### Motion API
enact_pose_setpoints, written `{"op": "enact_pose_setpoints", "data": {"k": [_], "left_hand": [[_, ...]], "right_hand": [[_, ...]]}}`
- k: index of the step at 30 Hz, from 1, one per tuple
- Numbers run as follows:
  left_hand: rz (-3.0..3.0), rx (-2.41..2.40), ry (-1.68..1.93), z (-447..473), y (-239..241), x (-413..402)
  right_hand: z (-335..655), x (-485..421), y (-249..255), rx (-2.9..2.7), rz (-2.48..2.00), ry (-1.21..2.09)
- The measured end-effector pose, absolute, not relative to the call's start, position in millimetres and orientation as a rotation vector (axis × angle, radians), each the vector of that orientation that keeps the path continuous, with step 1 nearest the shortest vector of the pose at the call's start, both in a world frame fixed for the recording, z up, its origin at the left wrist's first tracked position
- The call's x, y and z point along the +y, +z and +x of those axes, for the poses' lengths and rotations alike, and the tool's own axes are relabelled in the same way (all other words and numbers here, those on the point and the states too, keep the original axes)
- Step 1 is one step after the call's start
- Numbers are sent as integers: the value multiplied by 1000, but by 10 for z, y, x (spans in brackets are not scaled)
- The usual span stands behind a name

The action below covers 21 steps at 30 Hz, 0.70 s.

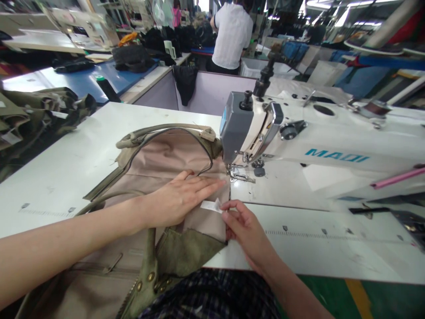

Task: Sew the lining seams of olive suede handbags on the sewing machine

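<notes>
An olive bag with a beige lining (159,164) lies inside out on the white table (66,164), its edge under the presser foot (241,176) of the white sewing machine (318,141). My left hand (181,199) lies flat and open on the lining, fingers pointing at the needle. My right hand (245,228) pinches a small white label (210,205) at the lining's edge, just in front of the foot.
Olive fabric pieces (36,115) are piled at the table's left. A person in a white shirt (232,35) stands at the back with their back turned. Dark bags and a thread cone (106,88) sit on the blue table behind. A pink rod (398,177) lies at the right.
</notes>
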<state>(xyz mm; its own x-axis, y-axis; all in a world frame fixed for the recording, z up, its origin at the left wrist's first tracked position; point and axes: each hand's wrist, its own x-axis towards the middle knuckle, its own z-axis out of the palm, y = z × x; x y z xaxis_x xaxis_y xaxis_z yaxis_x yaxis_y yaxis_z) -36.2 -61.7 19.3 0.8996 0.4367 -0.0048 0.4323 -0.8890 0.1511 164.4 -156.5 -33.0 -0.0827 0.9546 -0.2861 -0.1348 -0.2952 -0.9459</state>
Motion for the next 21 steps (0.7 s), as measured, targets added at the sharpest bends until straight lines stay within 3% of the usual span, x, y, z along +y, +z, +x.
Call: {"op": "enact_pose_setpoints", "data": {"k": [12, 21], "left_hand": [[2850, 654, 4, -343, 39, -544], [2806, 684, -47, -320, -35, -546]], "right_hand": [[1738, -1634, -360, -1662, -1532, 969], [1850, -1553, -356, -2175, -1212, 32]]}}
